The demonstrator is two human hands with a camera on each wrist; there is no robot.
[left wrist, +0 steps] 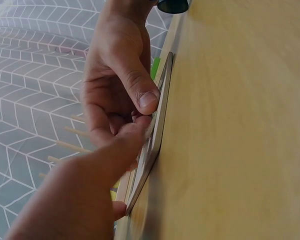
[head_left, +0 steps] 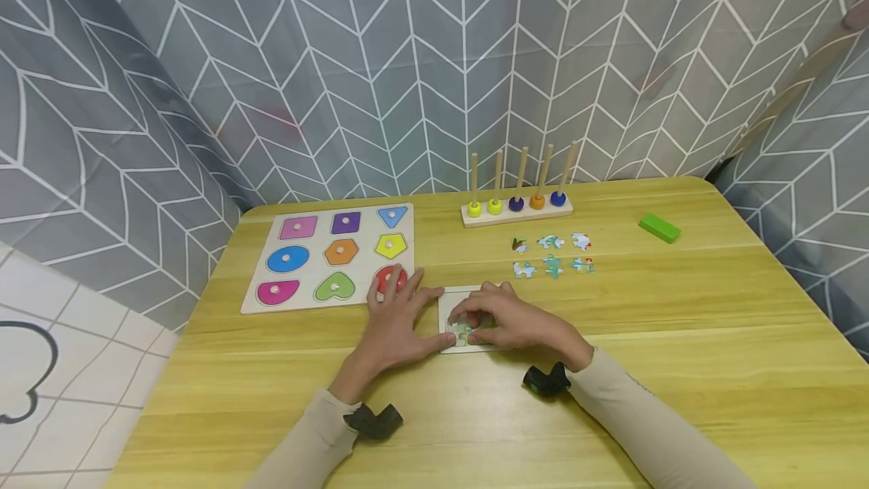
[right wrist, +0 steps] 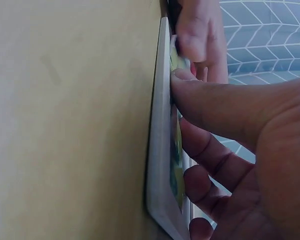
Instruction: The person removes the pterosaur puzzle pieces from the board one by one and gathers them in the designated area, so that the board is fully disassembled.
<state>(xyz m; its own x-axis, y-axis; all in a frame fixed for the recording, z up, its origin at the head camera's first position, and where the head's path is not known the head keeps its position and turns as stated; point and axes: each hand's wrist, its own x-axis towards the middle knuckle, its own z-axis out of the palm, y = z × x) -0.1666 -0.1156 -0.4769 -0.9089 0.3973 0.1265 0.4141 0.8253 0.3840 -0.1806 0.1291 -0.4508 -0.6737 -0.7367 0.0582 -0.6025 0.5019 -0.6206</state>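
Observation:
A small white puzzle tray lies on the table, with printed jigsaw pieces in its lower part. My left hand is spread beside it, its index fingertip at the tray's upper left corner and its thumb over the lower left edge. My right hand bends over the tray, thumb and curled fingers on a jigsaw piece at its surface. In the right wrist view the thumb touches the printed pieces inside the raised rim. My right palm hides much of the tray in the head view.
A shape board with knobbed pieces lies left, under my left fingertips. Behind stands a peg rack with coloured beads. Several loose jigsaw pieces lie before it; a green block sits right. A patterned curtain hangs behind the table.

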